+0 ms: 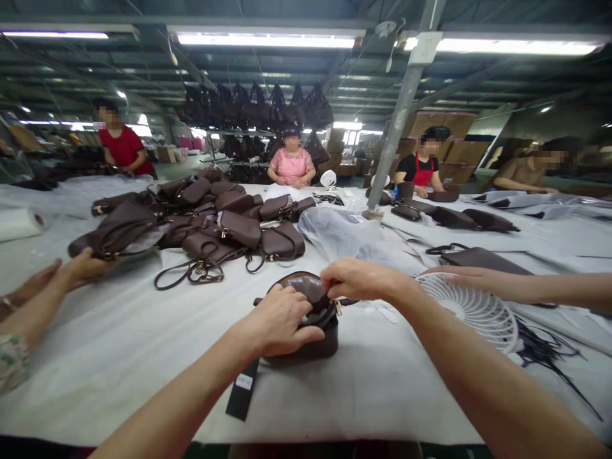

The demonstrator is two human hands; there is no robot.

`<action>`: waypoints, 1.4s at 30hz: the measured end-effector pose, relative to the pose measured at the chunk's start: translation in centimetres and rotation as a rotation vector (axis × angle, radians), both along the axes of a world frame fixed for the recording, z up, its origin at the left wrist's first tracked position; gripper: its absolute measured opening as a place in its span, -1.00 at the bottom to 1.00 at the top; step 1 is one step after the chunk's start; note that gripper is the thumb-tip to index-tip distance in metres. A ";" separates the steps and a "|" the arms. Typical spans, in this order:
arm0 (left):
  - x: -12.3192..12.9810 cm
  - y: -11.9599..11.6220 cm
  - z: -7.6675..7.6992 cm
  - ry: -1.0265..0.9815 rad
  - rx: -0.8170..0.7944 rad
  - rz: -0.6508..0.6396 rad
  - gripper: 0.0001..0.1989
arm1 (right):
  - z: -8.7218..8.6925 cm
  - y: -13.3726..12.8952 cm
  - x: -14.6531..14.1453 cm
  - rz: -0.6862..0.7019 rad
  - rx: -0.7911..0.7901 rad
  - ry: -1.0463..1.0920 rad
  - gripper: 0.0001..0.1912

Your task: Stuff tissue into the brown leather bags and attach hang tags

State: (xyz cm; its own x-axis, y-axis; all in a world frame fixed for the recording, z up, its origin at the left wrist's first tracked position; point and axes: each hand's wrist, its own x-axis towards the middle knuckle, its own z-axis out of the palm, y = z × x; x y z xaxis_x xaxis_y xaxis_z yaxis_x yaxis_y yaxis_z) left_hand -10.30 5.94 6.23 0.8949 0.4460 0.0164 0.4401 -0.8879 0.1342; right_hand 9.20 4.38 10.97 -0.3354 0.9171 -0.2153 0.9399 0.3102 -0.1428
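Observation:
A small dark brown handbag [321,344] stands on the white table in front of me, its zipped top open. Clear plastic [306,285] shows inside the opening. My left hand [282,324] lies over the near rim, fingers curled into the mouth and thumb along the outside. At the far right of the rim, my right hand [356,279] is closed in a pinch on the bag's edge; its fingertips are partly hidden. A gold zip pull [339,308] hangs just below it. From the bag's near left side a black tag [243,390] with a white label lies on the table.
A heap of brown handbags [239,228] fills the back left. Clear plastic sheeting [349,233] lies behind my bag. At right are a white fan guard [471,309], black straps [545,347] and another person's arm [507,285]. Another person's hands [83,268] hold a bag at left. A metal post [401,108] rises from the table.

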 end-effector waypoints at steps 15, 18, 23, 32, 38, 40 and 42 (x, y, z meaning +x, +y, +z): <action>0.3 3.1 -2.6 -0.297 -0.052 0.394 -0.77 | -2.5 1.1 -1.4 0.134 -0.168 1.041 -0.70; -0.4 2.5 -3.1 -0.328 0.028 0.441 -0.64 | -2.2 -0.4 0.8 0.090 -0.048 0.812 -0.51; 0.6 1.7 -3.4 -0.373 0.118 0.439 -0.63 | -4.8 -0.7 4.0 -0.202 0.301 0.487 -0.92; -0.2 1.1 -3.0 -0.500 0.229 0.705 -0.80 | -4.4 -0.8 0.1 -0.280 0.179 1.006 -0.89; -1.6 2.5 -4.9 -0.833 -0.145 0.477 -0.73 | -7.0 -1.2 0.6 -0.166 0.272 0.914 -0.75; -1.4 2.6 -5.3 -0.872 -0.179 0.446 -0.70 | -8.6 -1.8 1.6 -0.146 0.316 0.915 -0.41; -1.2 2.5 -5.4 -0.920 -0.163 0.439 -0.71 | -10.1 -2.5 2.5 -0.177 0.259 0.977 -0.06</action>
